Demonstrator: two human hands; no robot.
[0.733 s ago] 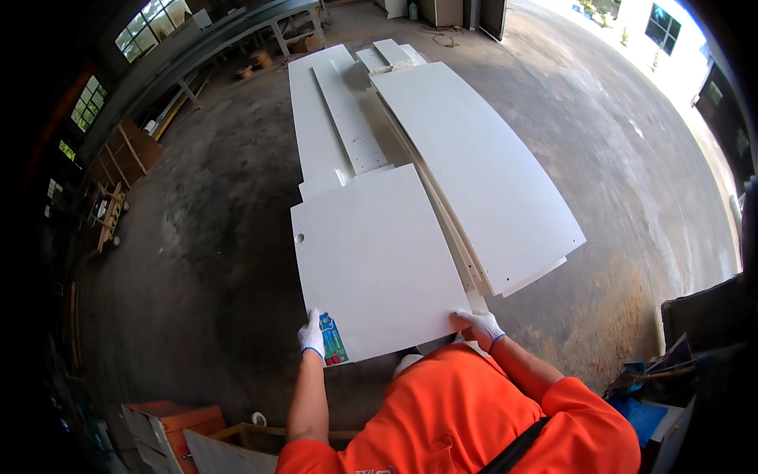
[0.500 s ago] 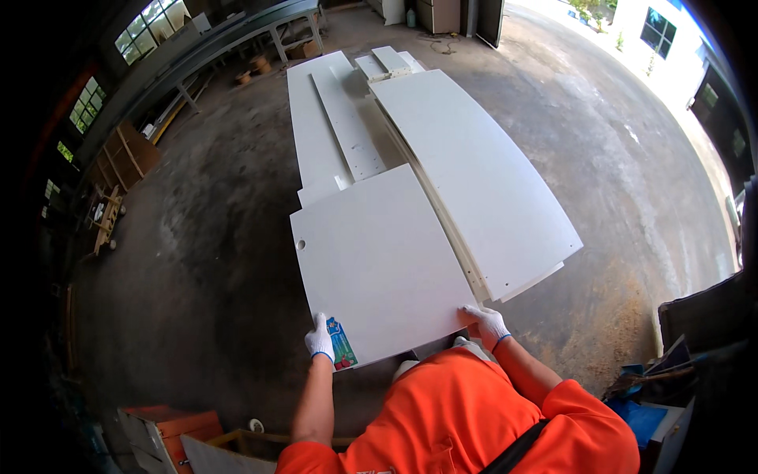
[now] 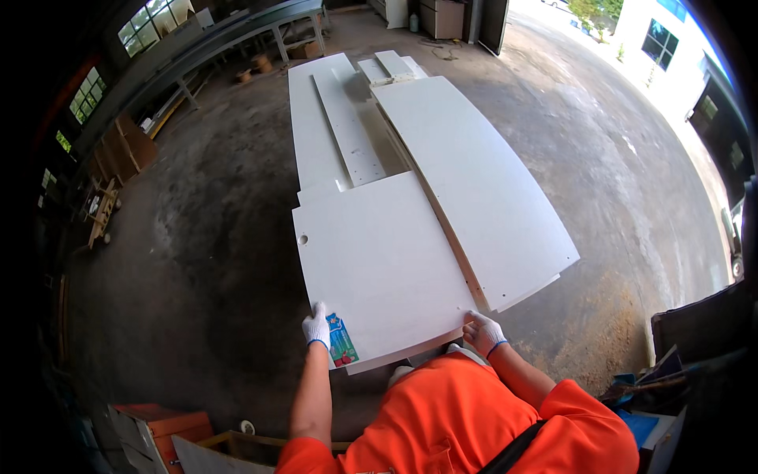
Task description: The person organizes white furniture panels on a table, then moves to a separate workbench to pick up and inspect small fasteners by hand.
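Our left hand (image 3: 317, 328) grips the white panel (image 3: 379, 265), long axis pointing away, slightly left; our right hand's (image 3: 483, 332) grip we cannot tell.

Panel (image 3: 383, 261) and gloves (image 3: 317, 328) are white, sticker (image 3: 341, 340) blue, green and red, shirt (image 3: 450, 415) orange.

The white panel (image 3: 383, 261) hid part of the left hand (image 3: 316, 329), print on the blue-green sticker (image 3: 342, 341) was too small to read, and the view's lower edge cut off the orange shirt (image 3: 450, 415).
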